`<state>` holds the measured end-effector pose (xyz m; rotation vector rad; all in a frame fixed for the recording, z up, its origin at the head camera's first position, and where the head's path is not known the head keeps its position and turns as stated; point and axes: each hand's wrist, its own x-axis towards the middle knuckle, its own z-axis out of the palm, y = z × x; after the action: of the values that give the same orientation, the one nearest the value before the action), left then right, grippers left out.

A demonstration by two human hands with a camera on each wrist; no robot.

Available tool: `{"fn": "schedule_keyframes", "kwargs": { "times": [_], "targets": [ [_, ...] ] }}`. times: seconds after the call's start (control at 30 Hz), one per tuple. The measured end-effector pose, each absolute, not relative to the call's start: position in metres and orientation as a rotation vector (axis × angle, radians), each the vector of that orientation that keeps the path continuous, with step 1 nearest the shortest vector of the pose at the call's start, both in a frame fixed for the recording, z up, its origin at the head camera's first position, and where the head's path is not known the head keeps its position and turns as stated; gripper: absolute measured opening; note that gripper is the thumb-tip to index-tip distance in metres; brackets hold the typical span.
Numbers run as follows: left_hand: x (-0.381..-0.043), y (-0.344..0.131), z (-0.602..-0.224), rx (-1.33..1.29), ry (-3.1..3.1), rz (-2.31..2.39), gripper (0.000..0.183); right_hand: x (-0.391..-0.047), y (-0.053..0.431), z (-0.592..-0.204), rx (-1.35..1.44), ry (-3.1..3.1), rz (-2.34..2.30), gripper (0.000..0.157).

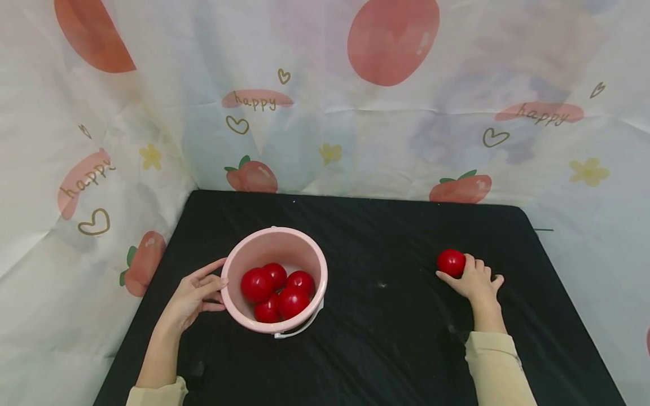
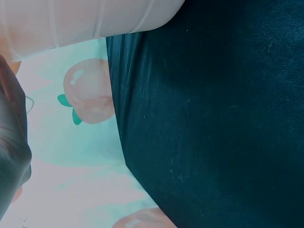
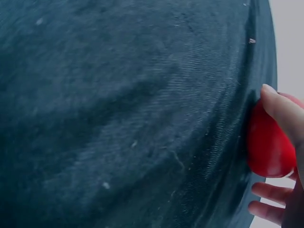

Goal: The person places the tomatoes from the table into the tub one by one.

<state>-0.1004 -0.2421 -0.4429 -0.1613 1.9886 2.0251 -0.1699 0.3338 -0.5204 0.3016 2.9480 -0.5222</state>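
Observation:
A pink bucket (image 1: 315, 254) stands on the black-covered table, its white handle (image 1: 299, 330) hanging down at the front right. Inside it lie several shiny red balls (image 1: 257, 285). My left hand (image 1: 195, 293) holds the bucket's rim at its left side, thumb and fingertips at the edge. The left wrist view catches only part of that hand (image 2: 12, 142), below the ribbed bucket wall (image 2: 85, 21). Far to the right, my right hand (image 1: 477, 279) grips a single red ball (image 1: 450, 263) between thumb and fingers. In the right wrist view this ball (image 3: 268, 142) sits close against the dark cloth.
Black cloth (image 1: 376, 338) with a few wrinkles and lint specks covers the table. A pale curtain (image 1: 325, 56) printed with fruit, hearts and "happy" hangs behind the table and along its left side, close to the table's edge.

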Motion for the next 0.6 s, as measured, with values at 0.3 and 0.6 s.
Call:
{"fn": "schedule_keyframes", "kwargs": {
  "times": [0.3, 0.6],
  "targets": [
    [-0.1005, -0.2429, -0.4428, -0.146, 1.977, 2.031, 0.058, -0.1719, 0.3315, -0.525, 0.275, 3.032, -0.459, 0.082],
    [-0.1014, -0.2423, -0.4431, -0.167, 1.998, 1.998, 0.059, -0.1778, 0.3245, -0.5243, 0.11, 3.178, -0.361, 0.073]
  ]
}}
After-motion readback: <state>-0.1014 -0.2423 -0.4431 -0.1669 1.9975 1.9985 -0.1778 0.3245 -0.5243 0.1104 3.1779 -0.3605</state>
